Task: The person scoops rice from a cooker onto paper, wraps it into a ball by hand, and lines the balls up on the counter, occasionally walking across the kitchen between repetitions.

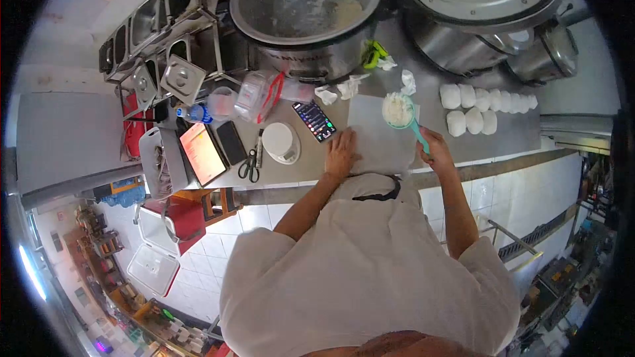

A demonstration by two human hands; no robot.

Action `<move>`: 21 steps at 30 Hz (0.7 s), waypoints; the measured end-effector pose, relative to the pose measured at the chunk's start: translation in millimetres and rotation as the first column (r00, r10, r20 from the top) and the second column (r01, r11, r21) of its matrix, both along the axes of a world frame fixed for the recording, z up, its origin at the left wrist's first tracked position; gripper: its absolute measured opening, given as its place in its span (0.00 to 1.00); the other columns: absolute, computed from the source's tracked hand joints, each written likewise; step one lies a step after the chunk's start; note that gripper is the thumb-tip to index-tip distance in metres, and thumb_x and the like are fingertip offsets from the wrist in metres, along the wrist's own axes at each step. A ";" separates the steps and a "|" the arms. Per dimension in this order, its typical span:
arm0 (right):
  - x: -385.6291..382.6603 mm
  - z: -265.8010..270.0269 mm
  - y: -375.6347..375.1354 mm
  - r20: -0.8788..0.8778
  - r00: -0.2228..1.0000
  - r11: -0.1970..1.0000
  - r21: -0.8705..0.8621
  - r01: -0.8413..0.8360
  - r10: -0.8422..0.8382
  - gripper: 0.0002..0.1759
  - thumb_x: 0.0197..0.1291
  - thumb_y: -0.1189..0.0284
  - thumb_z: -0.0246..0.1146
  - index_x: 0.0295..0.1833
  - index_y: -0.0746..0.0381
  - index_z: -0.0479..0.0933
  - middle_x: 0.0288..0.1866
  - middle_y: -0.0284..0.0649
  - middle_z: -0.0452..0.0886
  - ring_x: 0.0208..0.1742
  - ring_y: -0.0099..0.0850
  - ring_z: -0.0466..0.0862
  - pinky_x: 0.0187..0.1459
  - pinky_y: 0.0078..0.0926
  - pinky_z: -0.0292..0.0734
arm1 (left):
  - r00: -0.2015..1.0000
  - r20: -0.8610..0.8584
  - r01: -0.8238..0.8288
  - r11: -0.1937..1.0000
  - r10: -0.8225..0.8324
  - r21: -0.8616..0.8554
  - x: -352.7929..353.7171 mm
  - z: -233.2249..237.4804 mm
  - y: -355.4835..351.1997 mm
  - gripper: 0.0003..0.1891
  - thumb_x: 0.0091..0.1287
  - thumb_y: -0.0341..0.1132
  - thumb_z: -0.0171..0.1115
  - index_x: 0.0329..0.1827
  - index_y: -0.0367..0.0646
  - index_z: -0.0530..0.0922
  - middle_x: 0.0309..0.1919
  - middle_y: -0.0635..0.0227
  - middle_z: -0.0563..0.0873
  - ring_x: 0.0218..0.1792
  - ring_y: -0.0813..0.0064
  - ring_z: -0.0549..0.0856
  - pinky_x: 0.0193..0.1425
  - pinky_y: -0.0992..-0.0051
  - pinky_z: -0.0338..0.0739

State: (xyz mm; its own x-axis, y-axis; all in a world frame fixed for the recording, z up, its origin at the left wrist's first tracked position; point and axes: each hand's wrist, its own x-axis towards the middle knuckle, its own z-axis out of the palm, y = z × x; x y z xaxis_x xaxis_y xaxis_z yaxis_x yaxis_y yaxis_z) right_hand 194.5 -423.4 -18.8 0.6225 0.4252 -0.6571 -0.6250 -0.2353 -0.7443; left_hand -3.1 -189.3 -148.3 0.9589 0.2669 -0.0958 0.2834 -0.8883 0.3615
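Observation:
My right hand (434, 148) is wrapped round the handle of a teal ladle (417, 129). White rice (397, 110) is heaped in its bowl, over the upper right part of a pale wrapping sheet (374, 139). At the sheet's left edge my left hand (340, 153) lies flat on the counter, fingers apart and holding nothing. Just above that hand is a phone (314, 121) with a lit screen, and a white kitchen scale (282, 143) stands to its left. Rows of wrapped white bundles (473, 121) sit right of the ladle.
A large open pot (311, 46) with some rice inside stands at the back, beside a lidded pot (456, 49). Crumpled white paper (353, 86) lies before them. Left are plastic containers (254, 97), scissors (249, 166), a tablet (203, 153) and a metal tray rack (159, 46).

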 end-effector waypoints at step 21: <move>-52.3 -109.4 -37.2 0.699 0.271 0.748 -0.638 -0.182 0.662 0.29 0.73 0.67 0.58 0.78 0.52 0.69 0.47 0.46 0.79 0.50 0.47 0.79 0.53 0.48 0.74 | 0.998 0.018 -0.060 0.996 0.062 -0.068 -6.3 7.5 -6.3 0.44 0.59 0.43 0.77 0.78 0.42 0.67 0.79 0.57 0.65 0.78 0.53 0.65 0.80 0.53 0.61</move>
State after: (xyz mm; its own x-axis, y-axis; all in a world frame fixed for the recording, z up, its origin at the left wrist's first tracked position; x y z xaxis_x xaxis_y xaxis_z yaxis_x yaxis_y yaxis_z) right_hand 142.2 -460.7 -128.2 0.7126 0.6999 -0.0488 0.5767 -0.6240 -0.5273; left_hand -9.4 -195.6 -140.8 0.9430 0.3186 -0.0966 0.3284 -0.8430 0.4260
